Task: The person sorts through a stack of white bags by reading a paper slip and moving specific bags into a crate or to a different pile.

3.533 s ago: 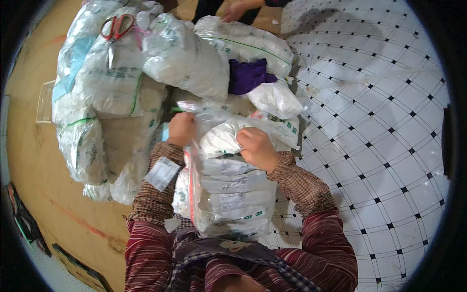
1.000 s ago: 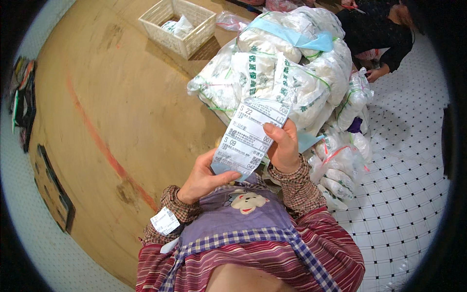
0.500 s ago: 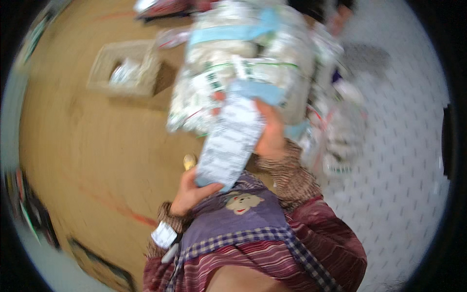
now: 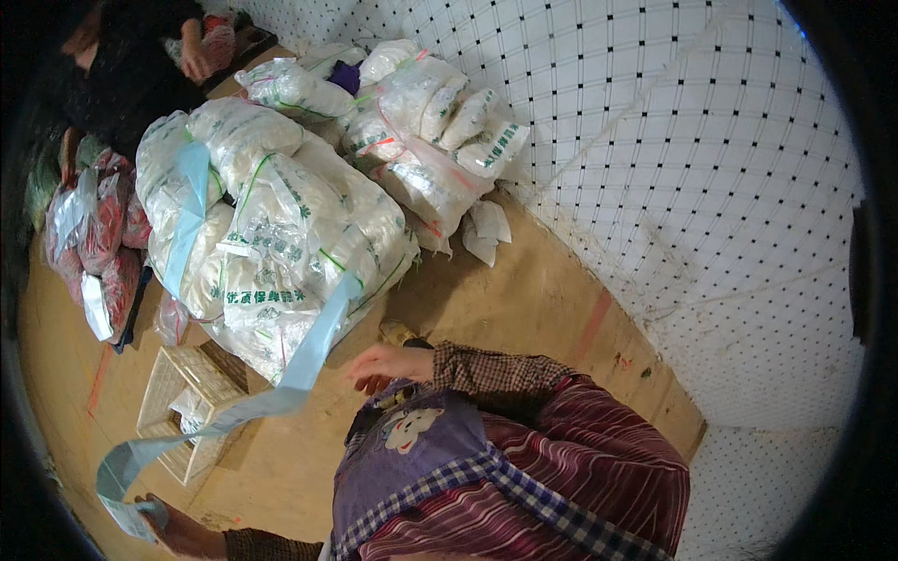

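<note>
Lt-blue strip (image 4: pixel 288 395), long, curled, in L hand (image 4: pixel 176 531)

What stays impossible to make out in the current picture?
All in the head view:
Left hand: its grip is partly hidden by the curled blue strip.
White contents of the basket: strip and basket wall cover part.
Purple item: partly hidden among the bags.
Co-worker: head cut off by the top edge and dark rim.

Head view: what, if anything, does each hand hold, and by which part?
The left hand holds the blue paper strip near its lower-left end; the right hand appears empty.
</note>
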`<state>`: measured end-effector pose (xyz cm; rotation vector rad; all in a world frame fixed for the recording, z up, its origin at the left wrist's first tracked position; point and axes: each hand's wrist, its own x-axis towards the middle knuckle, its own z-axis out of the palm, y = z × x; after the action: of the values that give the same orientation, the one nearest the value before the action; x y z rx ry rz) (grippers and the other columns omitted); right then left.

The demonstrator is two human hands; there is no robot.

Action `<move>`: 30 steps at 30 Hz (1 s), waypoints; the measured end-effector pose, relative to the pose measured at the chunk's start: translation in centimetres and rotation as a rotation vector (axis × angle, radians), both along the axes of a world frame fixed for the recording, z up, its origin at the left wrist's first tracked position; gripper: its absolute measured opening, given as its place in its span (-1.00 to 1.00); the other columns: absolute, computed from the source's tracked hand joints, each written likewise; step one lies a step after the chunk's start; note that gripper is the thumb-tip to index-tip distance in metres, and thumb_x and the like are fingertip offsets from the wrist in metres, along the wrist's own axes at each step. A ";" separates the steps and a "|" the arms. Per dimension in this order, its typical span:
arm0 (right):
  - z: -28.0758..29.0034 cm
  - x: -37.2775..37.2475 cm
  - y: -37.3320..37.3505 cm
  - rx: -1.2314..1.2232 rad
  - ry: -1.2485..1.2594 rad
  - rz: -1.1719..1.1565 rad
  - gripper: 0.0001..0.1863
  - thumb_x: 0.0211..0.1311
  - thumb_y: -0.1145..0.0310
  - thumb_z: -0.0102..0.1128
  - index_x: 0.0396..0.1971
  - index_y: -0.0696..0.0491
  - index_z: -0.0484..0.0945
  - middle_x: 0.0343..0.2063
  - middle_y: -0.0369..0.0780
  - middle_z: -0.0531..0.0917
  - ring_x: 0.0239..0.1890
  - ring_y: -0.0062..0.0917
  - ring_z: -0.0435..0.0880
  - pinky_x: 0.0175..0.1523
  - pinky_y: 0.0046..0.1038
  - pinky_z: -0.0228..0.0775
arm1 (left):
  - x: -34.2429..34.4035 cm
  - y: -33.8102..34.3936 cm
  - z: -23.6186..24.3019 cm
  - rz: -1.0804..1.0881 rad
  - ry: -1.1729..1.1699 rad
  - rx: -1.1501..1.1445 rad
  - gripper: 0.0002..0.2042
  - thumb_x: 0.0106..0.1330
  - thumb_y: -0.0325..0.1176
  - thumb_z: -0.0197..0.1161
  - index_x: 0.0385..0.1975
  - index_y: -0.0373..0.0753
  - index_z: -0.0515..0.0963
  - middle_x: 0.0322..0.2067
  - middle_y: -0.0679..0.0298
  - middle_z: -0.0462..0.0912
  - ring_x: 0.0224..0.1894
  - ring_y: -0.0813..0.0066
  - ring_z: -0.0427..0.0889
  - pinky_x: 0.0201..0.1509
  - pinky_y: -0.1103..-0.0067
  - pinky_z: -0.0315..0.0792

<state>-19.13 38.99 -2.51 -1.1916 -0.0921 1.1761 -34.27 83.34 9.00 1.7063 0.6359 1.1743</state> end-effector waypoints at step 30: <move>13.4 2.4 15.4 0.075 -1.747 0.255 -0.72 -0.28 0.49 0.23 -0.41 0.12 0.47 -0.50 -0.27 0.41 -0.48 -0.45 0.42 -0.37 -0.46 0.24 | 6.5 -18.1 -2.9 -0.761 0.196 -0.508 -0.83 -0.05 -0.56 0.24 -0.41 -0.35 0.51 -0.49 0.27 0.51 -0.45 0.63 0.42 -0.39 0.65 0.33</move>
<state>-16.77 54.40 10.93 -1.8301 -1.5857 0.0007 -27.76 65.19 6.10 1.4190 0.3017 0.2771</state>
